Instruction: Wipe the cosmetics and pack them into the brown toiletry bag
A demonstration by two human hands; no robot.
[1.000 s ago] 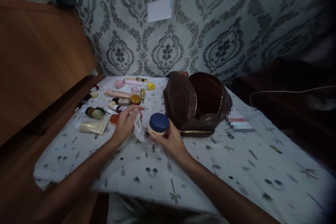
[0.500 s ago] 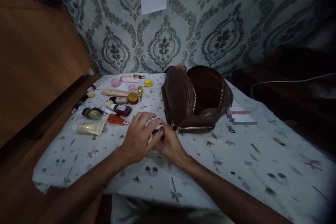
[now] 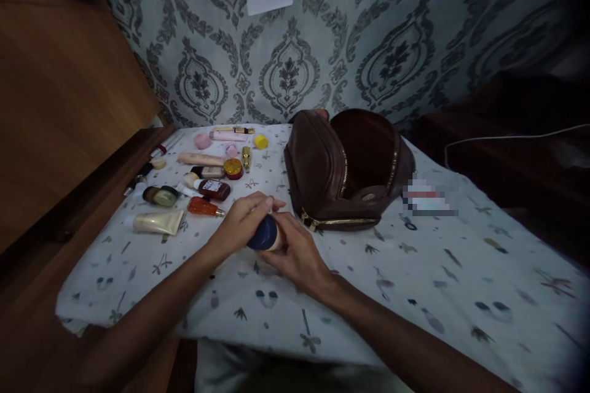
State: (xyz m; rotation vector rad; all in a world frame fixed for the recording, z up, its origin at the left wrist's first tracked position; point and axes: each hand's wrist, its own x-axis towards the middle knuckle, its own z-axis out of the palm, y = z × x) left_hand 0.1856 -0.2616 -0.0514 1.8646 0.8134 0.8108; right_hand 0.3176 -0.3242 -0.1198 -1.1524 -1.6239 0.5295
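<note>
Between my hands, above the near middle of the cloth, is a small round container (image 3: 263,235) with a dark blue end turned toward me and a pale side; its far end is hidden by my fingers. My left hand (image 3: 240,218) lies closed over its left and upper side. From the right, my right hand (image 3: 302,253) wraps its fingers round it. Just beyond my left hand lies a small bottle of orange liquid (image 3: 203,206). Behind my right hand stands a brown zip bag (image 3: 318,159), its main opening unzipped and gaping.
Several cosmetics lie on the left of the patterned cloth (image 3: 369,319), among them a cream tube (image 3: 159,222), a dark red bottle (image 3: 214,189) and a yellow-lidded jar (image 3: 233,168). A blurred-out item (image 3: 426,196) lies right of the bag. A wooden panel (image 3: 69,104) borders the left.
The container has been turned in my hands, so its dark blue end now shows toward me. My left hand has shifted left along it. The view has tilted slightly downward.
</note>
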